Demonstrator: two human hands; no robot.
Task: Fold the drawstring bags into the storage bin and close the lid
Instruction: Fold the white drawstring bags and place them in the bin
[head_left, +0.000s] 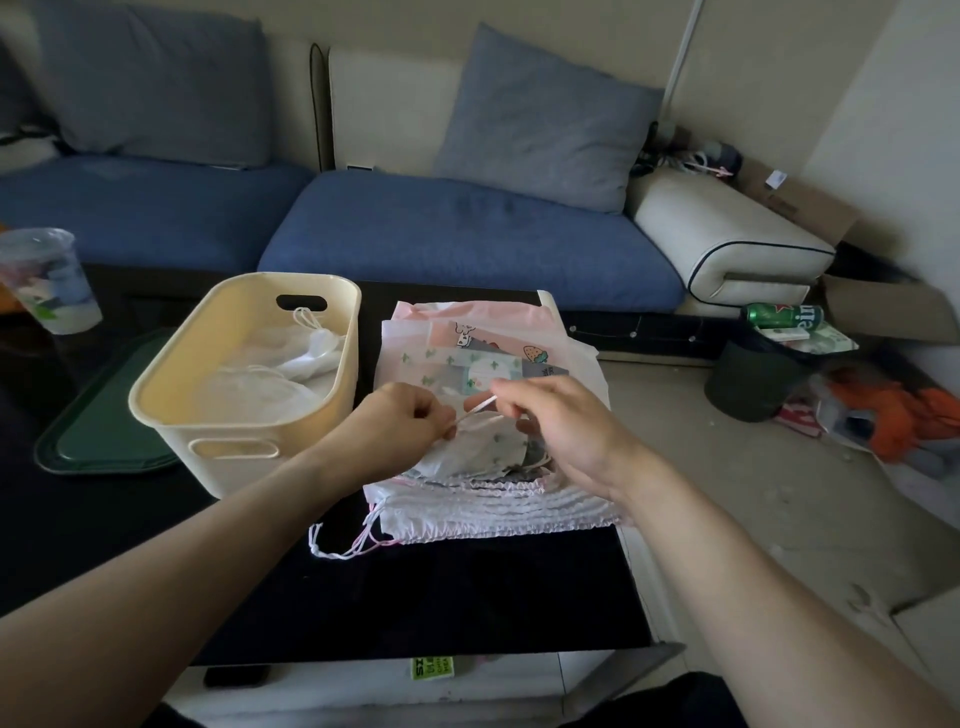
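Note:
A stack of translucent drawstring bags (467, 358) with cactus and strawberry prints lies on the black table, right of the cream storage bin (343, 332). The bin holds several white folded bags (280, 374). On top of the stack sits a small folded cactus-print bag (483, 447). My left hand (400, 421) and my right hand (566, 421) pinch the two ends of its white drawstring (478, 408), stretched taut between them just above the bag. The dark green lid (104, 431) lies flat on the table, left of the bin.
A plastic cup (49, 280) stands at the table's far left. A blue sofa (457, 234) runs behind the table. On the floor to the right are a dark waste bin (753, 379), a green can (784, 314) and orange clutter (904, 415).

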